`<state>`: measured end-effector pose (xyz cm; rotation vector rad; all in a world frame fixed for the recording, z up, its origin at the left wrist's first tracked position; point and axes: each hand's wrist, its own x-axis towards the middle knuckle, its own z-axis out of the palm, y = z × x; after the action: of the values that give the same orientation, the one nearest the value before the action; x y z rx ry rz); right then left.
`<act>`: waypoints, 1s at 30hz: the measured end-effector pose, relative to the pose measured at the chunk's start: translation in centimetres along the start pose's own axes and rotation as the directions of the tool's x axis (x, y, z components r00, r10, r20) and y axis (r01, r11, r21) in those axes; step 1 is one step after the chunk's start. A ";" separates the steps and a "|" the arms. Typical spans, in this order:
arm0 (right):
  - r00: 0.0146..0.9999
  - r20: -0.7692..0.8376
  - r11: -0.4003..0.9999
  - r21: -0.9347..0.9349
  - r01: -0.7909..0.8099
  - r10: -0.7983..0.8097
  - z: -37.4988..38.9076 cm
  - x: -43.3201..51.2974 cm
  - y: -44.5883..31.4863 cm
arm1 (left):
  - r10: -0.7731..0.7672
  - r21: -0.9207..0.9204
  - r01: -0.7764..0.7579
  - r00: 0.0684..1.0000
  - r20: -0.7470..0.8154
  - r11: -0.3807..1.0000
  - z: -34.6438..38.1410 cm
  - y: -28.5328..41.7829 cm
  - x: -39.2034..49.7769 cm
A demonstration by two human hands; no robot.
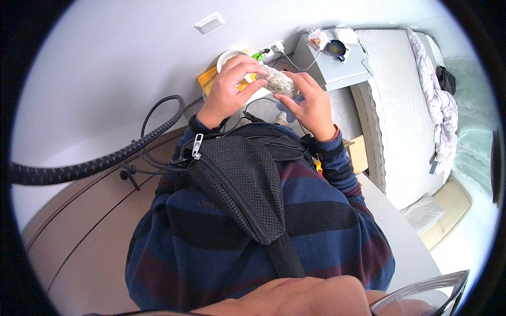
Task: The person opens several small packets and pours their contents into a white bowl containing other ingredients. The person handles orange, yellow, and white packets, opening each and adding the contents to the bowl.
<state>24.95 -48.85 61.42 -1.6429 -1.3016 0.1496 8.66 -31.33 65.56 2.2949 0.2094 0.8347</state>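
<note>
A pale, fibrous bundle (pixel 277 81), wrapped in what looks like clear plastic, is held up between both hands in front of my body. My left hand (pixel 236 83) grips its left end between thumb and fingers. At its right end, the thumb and fingers of my right hand (pixel 310 103) close on it. Behind my left hand, a white round container (pixel 223 57) is partly hidden, with a yellow item (pixel 207 80) beside it. What the container holds is unclear.
A grey cabinet (pixel 316 67) beyond my right hand bears a dark blue pot (pixel 336 49) and a clear plastic bag (pixel 317 38). Further right lies a white mattress (pixel 399 102) with a crumpled quilt (pixel 438 102). Plugs and cables line the wall; a black bag (pixel 245 177) hangs on my chest.
</note>
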 end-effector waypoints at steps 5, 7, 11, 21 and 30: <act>0.998 0.054 0.987 -0.158 -0.002 0.011 0.5 0.9 -0.8 | 0.109 0.131 -0.110 0.994 0.018 0.985 -0.5 0.0 0.6; 0.997 0.073 0.983 -0.182 0.037 -0.024 0.6 1.2 -0.8 | 0.149 0.123 -0.156 0.987 0.068 0.980 -1.0 -0.4 0.6; 0.992 0.088 0.970 -0.216 0.111 -0.094 0.6 1.5 -0.6 | 0.149 0.026 -0.153 0.983 0.111 0.988 -1.2 -1.0 0.8; 0.989 0.099 0.956 -0.260 0.136 -0.114 1.2 2.2 -0.7 | 0.032 0.062 -0.047 0.972 0.232 0.997 -1.3 -1.9 1.1; 0.991 0.133 0.963 -0.267 0.028 0.008 1.7 2.1 -0.5 | 0.085 0.113 -0.117 0.962 0.258 0.987 -1.1 -2.9 0.8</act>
<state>24.41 -46.23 61.89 -1.8812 -1.4823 0.0800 8.80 -28.22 64.70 2.5234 0.0321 0.5834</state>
